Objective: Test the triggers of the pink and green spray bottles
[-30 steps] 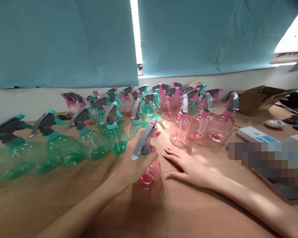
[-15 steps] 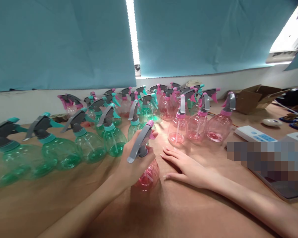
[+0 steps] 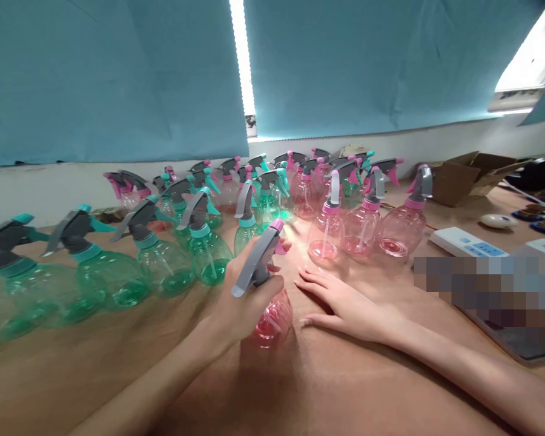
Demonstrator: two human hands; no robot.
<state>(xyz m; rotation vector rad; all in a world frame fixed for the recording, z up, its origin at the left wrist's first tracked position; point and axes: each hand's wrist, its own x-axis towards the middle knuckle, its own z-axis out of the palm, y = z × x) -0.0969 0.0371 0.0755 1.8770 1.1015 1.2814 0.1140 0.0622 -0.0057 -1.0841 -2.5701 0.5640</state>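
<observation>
My left hand [image 3: 247,297] is wrapped round the neck of a pink spray bottle [image 3: 275,321] with a grey and pink trigger head. The bottle stands on the brown table [image 3: 336,387], its nozzle pointing away from me. Part of its neck and trigger is hidden by my fingers. My right hand [image 3: 345,303] lies palm down on the table just right of this bottle, fingers stretched out and holding nothing. Beyond it stand several pink spray bottles [image 3: 326,239]. Left of my left hand is a green spray bottle [image 3: 210,257] with some liquid inside.
A row of green spray bottles [image 3: 111,278] runs along the left. More mixed bottles [image 3: 305,195] crowd the back near the wall. On the right are a white power strip [image 3: 465,242], a white mouse [image 3: 498,221], an open cardboard box [image 3: 456,180] and a dark-edged device [image 3: 527,350].
Almost nothing differs. The view has shifted very slightly; my left hand still grips the pink spray bottle and my right hand still rests flat on the table.
</observation>
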